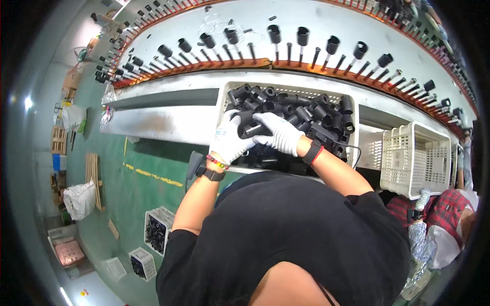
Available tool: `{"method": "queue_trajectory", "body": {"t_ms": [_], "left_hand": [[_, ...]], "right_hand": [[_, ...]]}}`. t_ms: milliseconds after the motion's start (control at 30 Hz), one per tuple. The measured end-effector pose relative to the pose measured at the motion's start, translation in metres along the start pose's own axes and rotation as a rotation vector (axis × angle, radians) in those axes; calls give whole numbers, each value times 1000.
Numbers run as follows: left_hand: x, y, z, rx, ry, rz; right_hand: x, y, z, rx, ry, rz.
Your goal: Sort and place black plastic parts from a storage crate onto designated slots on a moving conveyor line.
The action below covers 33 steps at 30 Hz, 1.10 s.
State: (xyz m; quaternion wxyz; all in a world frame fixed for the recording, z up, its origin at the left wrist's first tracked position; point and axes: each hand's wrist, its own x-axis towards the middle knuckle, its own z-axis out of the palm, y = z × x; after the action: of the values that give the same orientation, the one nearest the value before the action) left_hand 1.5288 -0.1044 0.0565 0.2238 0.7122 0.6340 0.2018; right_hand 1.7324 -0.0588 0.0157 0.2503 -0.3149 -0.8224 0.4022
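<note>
A white crate (223,97) in front of me is heaped with short black plastic tubes (321,113). Both my hands wear white gloves and are inside its near left part. My left hand (228,138) curls its fingers against a black tube (246,118) at the top of the heap. Bent round toward it from the other side is my right hand (280,133), its fingertips against a black tube (251,131) between the two hands. The undersides of the fingers are partly hidden.
Behind the crate runs a line with an orange rail (301,66) of upright pins, several capped with black tubes. An open white crate (400,160) stands on the right, near a co-worker's gloved hand (422,199). Filled crates (162,213) sit on the green floor at left.
</note>
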Motion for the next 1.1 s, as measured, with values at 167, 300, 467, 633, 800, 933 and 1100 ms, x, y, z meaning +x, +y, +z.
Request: {"method": "queue_trajectory", "body": {"t_ms": [167, 300, 467, 633, 800, 933, 1100], "left_hand": [[-7, 1, 28, -168, -55, -65], [0, 68, 77, -838, 4, -259], [9, 87, 129, -640, 135, -299], [2, 101, 150, -621, 214, -461], [-9, 75, 181, -680, 277, -546], [-16, 81, 203, -598, 281, -652], [-29, 79, 263, -687, 376, -483]], "right_hand": [[-14, 28, -44, 539, -208, 226], [-89, 77, -80, 1495, -49, 395], [-134, 114, -114, 1826, 204, 192], [-164, 164, -168, 1645, 526, 92], [-193, 251, -265, 1014, 1052, -112], [-200, 307, -371, 857, 1651, 94], [-188, 387, -447, 622, 1637, 141]]}}
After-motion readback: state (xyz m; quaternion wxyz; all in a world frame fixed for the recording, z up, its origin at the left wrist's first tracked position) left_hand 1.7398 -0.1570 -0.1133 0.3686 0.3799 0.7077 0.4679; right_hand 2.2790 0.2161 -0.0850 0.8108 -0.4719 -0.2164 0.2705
